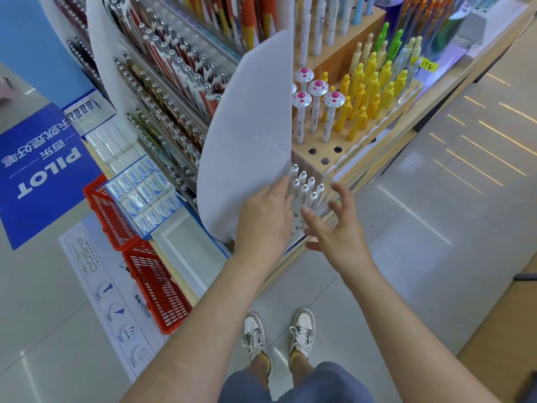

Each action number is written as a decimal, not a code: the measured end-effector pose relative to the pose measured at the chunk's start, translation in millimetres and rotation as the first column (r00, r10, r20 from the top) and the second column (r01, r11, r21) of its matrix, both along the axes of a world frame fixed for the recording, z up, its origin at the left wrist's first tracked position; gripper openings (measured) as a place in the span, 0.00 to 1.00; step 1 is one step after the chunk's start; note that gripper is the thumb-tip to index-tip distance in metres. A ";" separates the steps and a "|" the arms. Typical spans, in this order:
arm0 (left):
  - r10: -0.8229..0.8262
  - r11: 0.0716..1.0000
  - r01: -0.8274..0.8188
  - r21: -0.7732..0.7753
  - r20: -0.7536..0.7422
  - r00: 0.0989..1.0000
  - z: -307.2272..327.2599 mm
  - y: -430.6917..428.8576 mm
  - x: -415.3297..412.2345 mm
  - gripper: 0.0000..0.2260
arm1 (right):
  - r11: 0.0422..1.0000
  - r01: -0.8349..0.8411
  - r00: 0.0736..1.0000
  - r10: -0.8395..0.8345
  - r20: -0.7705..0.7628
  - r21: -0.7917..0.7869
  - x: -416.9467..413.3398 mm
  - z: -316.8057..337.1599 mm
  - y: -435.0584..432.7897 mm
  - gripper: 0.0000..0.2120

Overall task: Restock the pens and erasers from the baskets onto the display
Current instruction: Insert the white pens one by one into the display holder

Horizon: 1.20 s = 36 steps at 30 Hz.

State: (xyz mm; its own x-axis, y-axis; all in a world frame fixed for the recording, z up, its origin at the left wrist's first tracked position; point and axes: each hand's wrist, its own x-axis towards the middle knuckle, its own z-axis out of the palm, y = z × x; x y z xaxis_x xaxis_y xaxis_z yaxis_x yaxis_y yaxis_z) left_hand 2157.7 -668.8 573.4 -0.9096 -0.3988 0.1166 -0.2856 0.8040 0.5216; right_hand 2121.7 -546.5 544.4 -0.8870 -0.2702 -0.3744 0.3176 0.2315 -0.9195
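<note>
left hand [267, 219] on the white pens [304, 188], grip unclear, right hand [341, 231] spread open beside; risk: a nudge tips the crowded pens.

Bare forearms [203, 315], blue-grey shorts [305, 385], white-and-grey lace-up sneakers [255, 334], yellow ankle socks [263, 359]

Left of the left hand [263, 219]: "Campus" on the eraser packs [145, 190], "PILOT" on the blue floor sign [43, 170], "P-500" on the white floor sheet [85, 257].
</note>
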 end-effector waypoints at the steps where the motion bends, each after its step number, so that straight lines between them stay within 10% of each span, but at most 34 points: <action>1: 0.004 1.000 -0.004 0.006 -0.020 1.000 2.6 0.0 8.2 0.09 | 0.995 0.000 0.996 0.009 -0.088 0.095 -1.7 0.4 2.7 0.28; 6: 0.110 0.986 -0.093 0.141 -0.116 0.987 22.0 -8.9 61.7 0.10 | 0.988 0.126 0.908 -0.076 -0.412 0.094 -8.6 30.8 8.7 0.09; 14: 0.462 0.828 -0.373 0.418 -0.133 0.877 49.3 -55.1 156.6 0.06 | 0.925 -0.378 0.852 0.363 -0.377 0.037 32.8 69.5 -56.8 0.09; 26: 0.767 0.535 -0.726 0.432 0.112 0.632 -15.3 -175.8 380.5 0.16 | 0.543 -0.779 0.469 0.836 -0.285 0.312 200.3 22.8 -218.1 0.09; 36: 0.679 0.603 -0.725 0.332 0.263 0.685 -58.0 -345.4 510.2 0.10 | 0.651 -0.661 0.663 0.739 -0.114 0.373 319.1 -55.8 -367.9 0.10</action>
State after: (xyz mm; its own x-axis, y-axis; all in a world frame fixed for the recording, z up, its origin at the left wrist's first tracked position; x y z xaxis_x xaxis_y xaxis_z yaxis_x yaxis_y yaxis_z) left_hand 2667.9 -1014.2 515.4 -0.3265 -0.9069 -0.2663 -0.7438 0.0727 0.6644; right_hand 2440.8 -914.5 488.6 -0.5408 -0.7676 -0.3441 -0.2641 0.5433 -0.7969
